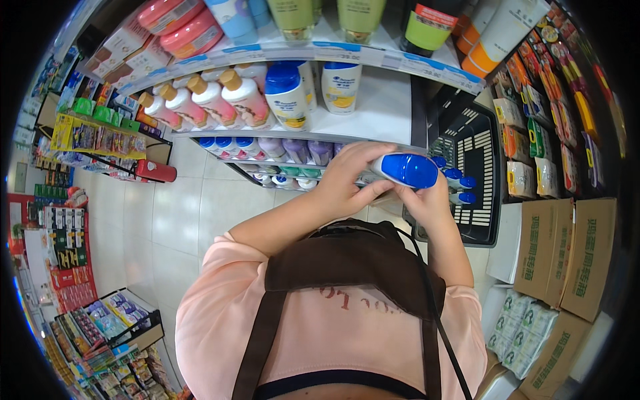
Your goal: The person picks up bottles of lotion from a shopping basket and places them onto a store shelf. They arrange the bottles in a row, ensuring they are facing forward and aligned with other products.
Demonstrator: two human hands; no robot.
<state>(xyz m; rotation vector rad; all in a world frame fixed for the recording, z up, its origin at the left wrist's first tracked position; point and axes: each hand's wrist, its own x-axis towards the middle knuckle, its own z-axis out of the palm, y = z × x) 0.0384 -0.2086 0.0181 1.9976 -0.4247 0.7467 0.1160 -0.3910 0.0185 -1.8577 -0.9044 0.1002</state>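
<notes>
1. Both hands are closed on one blue-capped shampoo bottle: the left hand wraps the white body, while the right hand cups the cap end from below and the right. The bottle sits inside this grip, in front of the brown apron.
2. A slip seems the main risk: smooth plastic could slide if either hand loosens, and the tiled floor lies open below and left of the grip.
3. Thumb pressure near the cap could perhaps pop its lid.
4. Just right of the grip, the black basket holds similar blue-capped bottles; a careless swing could strike its rim.
5. Beyond and left of the grip, a yellow-labelled shampoo bottle stands upright on the white shelf; a raised knuckle might topple it.
6. The held bottle's cap points rightward and partly up at the viewer. Its long axis appears to run left to right, dipping toward the left palm, though foreshortening and fingers hide the base.
</notes>
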